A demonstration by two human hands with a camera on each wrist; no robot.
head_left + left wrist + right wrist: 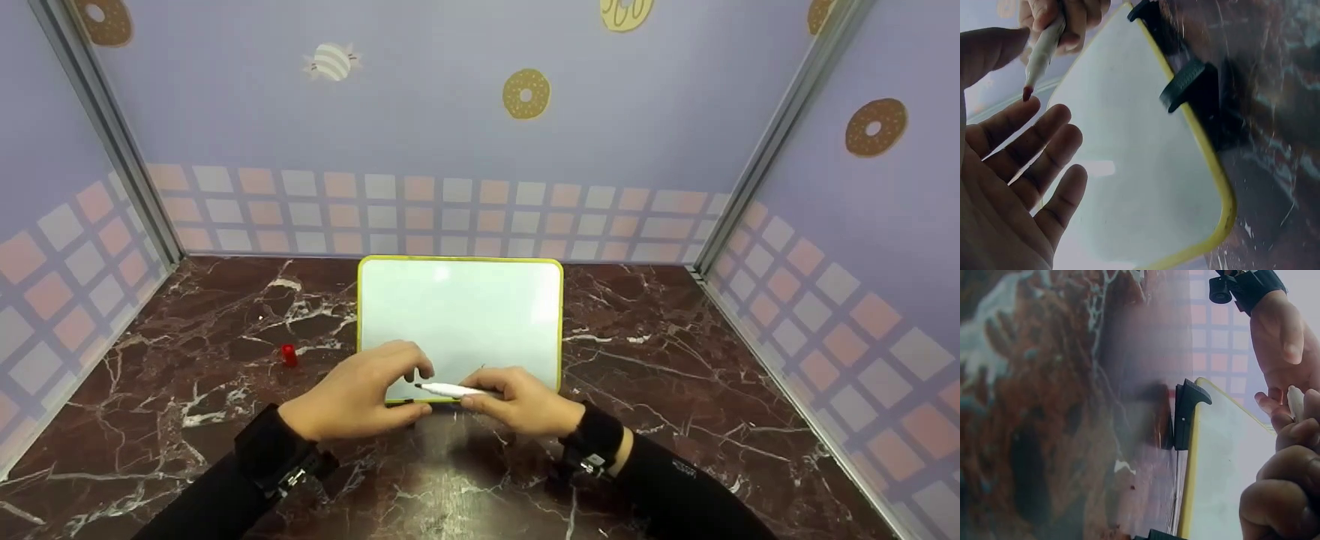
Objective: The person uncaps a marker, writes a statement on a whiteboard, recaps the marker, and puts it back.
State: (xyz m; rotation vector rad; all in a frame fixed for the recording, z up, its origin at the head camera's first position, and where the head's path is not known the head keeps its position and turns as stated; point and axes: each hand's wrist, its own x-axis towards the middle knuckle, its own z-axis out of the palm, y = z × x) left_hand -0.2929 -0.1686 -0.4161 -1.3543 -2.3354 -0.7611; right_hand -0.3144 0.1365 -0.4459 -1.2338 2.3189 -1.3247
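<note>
My right hand (525,403) grips a white marker (450,390) by its rear part, the fingers curled round it in the right wrist view. The marker is uncapped, and its dark reddish tip (1028,93) points toward my left hand (365,390). That hand holds nothing; its fingers are loosely bent, thumb apart, close around the tip. Whether a finger touches the tip I cannot tell. Behind both hands stands a whiteboard (461,315) with a yellow frame, leaning back. A red cap (289,355) sits on the table, left of the board.
Black feet (1188,84) clip onto the board's lower edge. The dark red marbled table (247,465) reaches back to a purple wall (420,112) with printed sweets and checks. Grey metal posts (780,142) mark the corners.
</note>
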